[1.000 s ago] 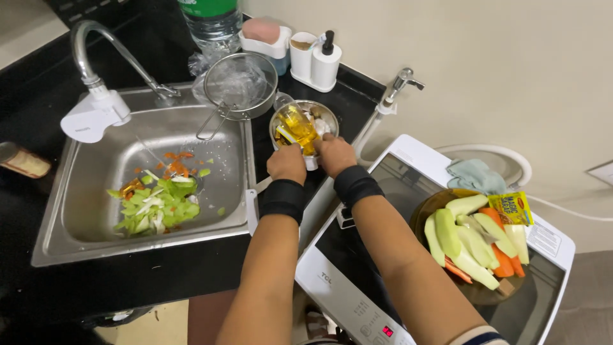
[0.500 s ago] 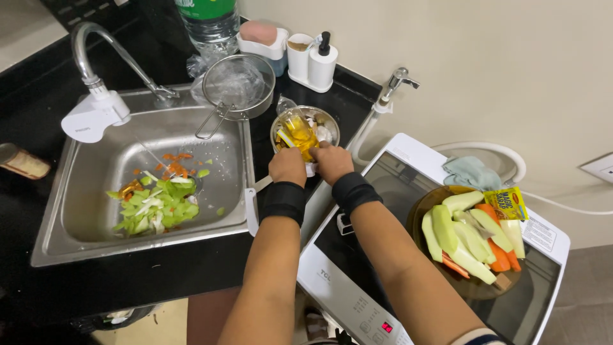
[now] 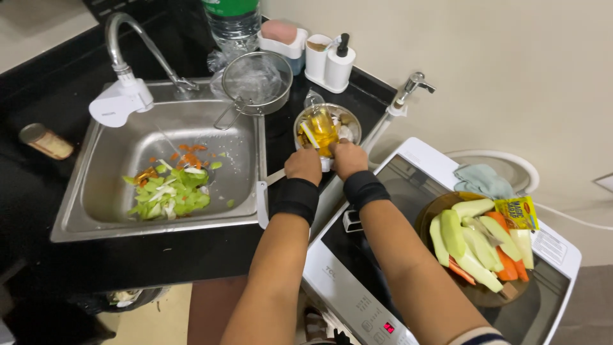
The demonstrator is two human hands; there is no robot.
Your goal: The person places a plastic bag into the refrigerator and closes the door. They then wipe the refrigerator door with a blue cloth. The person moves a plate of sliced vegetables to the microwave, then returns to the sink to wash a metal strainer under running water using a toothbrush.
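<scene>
Two hands work side by side at the near rim of a small metal bowl [image 3: 327,128] that sits on the black counter [image 3: 281,137] between the sink [image 3: 166,172] and the white appliance [image 3: 408,268]. The left hand [image 3: 303,165] and the right hand [image 3: 349,158] are both curled and pressed together over something small at the bowl's edge; what they pinch is hidden behind the knuckles. The work would go best kept low and directly over the bowl, which holds yellow and pale pieces, so scraps fall inside. Room is tight: the sink's rim lies just left, the appliance's corner just right, with a brown plate of cut vegetables [image 3: 476,243] on it. Beyond the bowl stand a strainer [image 3: 255,80], a soap dispenser [image 3: 337,61] and a wall tap [image 3: 408,89], all near.
</scene>
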